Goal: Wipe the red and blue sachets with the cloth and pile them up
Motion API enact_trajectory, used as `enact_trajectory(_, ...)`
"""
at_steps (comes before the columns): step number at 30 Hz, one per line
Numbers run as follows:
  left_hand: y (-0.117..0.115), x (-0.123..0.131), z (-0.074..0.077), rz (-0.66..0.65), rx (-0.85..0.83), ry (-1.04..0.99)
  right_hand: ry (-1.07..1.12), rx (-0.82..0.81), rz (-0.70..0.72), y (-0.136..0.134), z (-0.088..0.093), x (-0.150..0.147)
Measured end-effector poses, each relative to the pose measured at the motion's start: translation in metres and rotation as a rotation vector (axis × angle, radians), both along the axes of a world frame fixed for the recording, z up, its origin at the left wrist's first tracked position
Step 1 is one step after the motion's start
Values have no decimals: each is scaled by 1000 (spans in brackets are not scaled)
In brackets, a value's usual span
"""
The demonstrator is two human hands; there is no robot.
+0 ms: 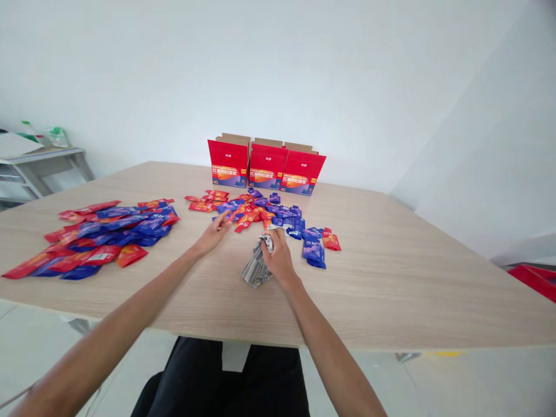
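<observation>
A scatter of small red and blue sachets point(278, 214) lies in the middle of the wooden table point(391, 278). My left hand point(216, 230) reaches into its near edge, fingertips pinching a red sachet point(243, 223). My right hand point(278, 255) is closed round a stack of sachets point(256, 269) turned silver side out, held just above the table. Three open red boxes point(266, 165) stand in a row behind the scatter.
A larger spread of long red and blue sachets point(99, 237) covers the table's left part. A grey shelf unit point(43, 165) with bottles stands at the far left by the wall. Something red point(536, 278) lies on the floor at right.
</observation>
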State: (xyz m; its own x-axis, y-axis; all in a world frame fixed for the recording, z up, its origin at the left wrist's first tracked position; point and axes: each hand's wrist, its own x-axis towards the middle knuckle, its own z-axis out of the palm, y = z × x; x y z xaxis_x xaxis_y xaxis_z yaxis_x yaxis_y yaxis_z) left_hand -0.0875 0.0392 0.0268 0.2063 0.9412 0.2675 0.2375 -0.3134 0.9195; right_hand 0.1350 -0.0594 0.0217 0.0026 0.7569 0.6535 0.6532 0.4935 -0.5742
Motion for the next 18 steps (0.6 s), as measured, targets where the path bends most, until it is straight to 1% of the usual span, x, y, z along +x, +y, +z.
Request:
enact_trajectory(4,44,-91,29,256,282,516,-49,-21,65,-4,2,-7)
enact_trajectory(5,52,-114,35,316,310,636,-59,-25,82,-5,2,-9)
enact_trajectory(7,62,-155,45,435,280,823,-68,-26,111,-7,3,-10)
enact_trajectory(9,66,-188,50,505,244,882,-65,-19,126,-7,4,-11)
enact_trajectory(10,67,-202,50,537,225,885,-61,-16,128,-7,4,-11)
enact_trajectory(13,69,-235,42,592,173,835,-51,-18,131,-7,3,-10)
enact_trajectory(16,76,-258,28,617,152,764,-51,-20,137,-6,2,-9)
enact_trajectory(18,80,-263,21,656,185,728,-55,-23,141,-6,2,-9)
